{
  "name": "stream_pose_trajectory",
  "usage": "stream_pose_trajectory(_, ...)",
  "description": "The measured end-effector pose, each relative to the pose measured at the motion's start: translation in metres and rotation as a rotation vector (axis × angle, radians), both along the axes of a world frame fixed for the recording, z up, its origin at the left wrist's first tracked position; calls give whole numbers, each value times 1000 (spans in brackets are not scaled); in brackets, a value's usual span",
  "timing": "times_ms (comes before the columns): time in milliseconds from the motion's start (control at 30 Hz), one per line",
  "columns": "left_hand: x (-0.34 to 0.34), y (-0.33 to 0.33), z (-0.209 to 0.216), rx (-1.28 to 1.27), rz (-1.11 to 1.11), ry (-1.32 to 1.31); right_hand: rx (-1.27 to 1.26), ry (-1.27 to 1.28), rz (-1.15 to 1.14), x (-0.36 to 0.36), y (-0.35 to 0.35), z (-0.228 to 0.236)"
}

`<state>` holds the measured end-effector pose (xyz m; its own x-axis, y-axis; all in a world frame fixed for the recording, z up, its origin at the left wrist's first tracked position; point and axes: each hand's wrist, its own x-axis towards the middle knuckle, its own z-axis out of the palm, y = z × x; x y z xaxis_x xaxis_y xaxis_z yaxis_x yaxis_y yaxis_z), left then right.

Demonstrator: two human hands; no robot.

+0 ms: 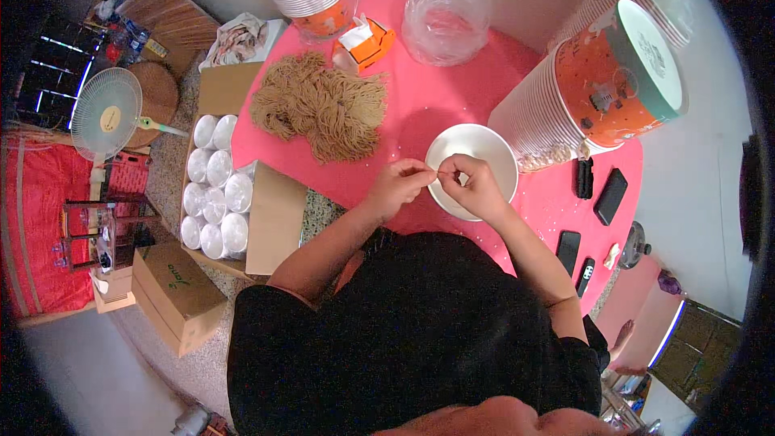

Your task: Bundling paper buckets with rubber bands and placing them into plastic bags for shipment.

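Your left hand (397, 188) and right hand (476, 186) nearly meet over the white bowl (476, 140) — fingertips of both pinched on a thin strand (438, 172).

The view is taken from the person's head, through the left of two side-by-side fisheye lenses, looking steeply down past the black shirt (420, 331), which fills the near middle. Both the left hand (395, 187) and the right hand (478, 186) show near the centre, above the pink counter (432, 101). The wide lens takes in a fan (106, 113) at left, the pale wall (710, 161) at right, and curves off into dark corners.
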<state>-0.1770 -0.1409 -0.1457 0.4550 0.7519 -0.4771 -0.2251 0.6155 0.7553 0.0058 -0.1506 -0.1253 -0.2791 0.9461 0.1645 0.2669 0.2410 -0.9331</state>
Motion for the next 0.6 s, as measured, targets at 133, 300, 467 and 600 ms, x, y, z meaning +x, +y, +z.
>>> stream_pose_trajectory(133,-2,2,-7,348,-63,219,18,-33,27,4,2,2)
stream_pose_trajectory(300,1,3,-11,603,-47,271,-1,-108,31,7,3,-7)
stream_pose_trajectory(467,-6,5,-17,800,-61,606,-35,-141,-18,11,0,-16)
stream_pose_trajectory(600,-14,8,-6,724,-44,604,-57,-172,-37,15,-3,-12)
